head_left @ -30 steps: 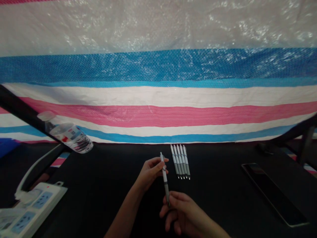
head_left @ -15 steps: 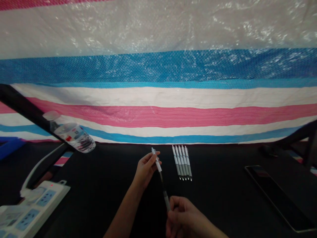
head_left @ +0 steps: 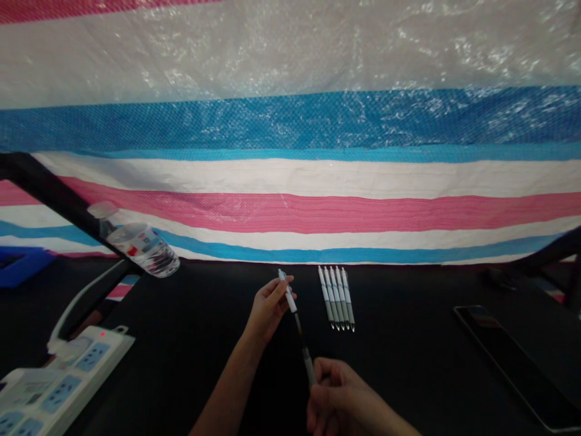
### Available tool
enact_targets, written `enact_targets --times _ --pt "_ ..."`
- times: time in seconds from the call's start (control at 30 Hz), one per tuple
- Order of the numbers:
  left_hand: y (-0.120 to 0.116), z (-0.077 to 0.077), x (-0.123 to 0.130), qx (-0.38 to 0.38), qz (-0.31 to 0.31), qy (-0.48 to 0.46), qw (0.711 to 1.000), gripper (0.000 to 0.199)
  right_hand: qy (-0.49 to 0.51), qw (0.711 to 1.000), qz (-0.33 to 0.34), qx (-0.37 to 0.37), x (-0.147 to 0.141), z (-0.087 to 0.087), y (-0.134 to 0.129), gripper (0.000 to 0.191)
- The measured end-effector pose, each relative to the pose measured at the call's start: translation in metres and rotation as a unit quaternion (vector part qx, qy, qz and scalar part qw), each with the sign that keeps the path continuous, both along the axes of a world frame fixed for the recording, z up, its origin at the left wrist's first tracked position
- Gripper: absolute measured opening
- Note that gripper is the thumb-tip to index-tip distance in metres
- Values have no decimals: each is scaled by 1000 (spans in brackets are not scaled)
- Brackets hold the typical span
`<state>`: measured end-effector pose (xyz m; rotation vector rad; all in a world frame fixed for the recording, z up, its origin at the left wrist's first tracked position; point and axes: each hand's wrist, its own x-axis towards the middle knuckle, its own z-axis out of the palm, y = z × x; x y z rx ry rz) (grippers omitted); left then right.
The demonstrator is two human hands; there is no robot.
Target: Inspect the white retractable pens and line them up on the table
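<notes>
Five matching pens (head_left: 336, 297) are laid side by side on the black table (head_left: 408, 363), tips toward the person. One white pen (head_left: 297, 324) is held tilted, just left of them, by both hands. Its white barrel (head_left: 289, 297) is pinched in the closed left hand (head_left: 267, 309), and its grey tip section (head_left: 308, 365) is gripped by the right hand (head_left: 338, 396), so a thin dark refill (head_left: 299, 334) is left showing between them.

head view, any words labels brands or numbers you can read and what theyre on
Nothing can be read for certain:
water bottle label: too blurred to read
row of pens barrels: print too small to read
pen in the left hand barrel: print too small to read
power strip sticker: too small to read
</notes>
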<state>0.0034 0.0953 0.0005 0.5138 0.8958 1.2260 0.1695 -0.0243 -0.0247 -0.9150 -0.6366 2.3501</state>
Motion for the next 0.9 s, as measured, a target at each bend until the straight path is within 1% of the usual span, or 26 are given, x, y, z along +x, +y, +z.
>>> enact_targets --times 0.1,0.27,0.4,0.53,0.67,0.77,0.83,0.9 --pt "-5 1 6 1 -27 4 1000 45 13 1000 -12 2 0 3 2 45" --pt "-16 1 20 25 -111 44 993 41 22 997 -77 -10 -1 9 7 47" --pt "-20 0 24 38 -152 74 985 39 15 996 -84 -20 -2 13 9 49" --pt "-19 0 23 40 -169 72 982 39 21 995 -90 -31 -3 10 9 49" --pt "-17 1 21 40 -179 41 982 36 48 993 -97 -37 -2 6 9 45" --pt "-16 1 19 38 -157 18 987 35 64 991 -106 -48 -1 9 10 45" --pt "-15 0 17 38 -141 14 989 36 68 991 -93 -63 -1 12 10 50" --pt "-14 0 16 38 -137 15 990 36 63 994 -91 -28 -1 12 9 45"
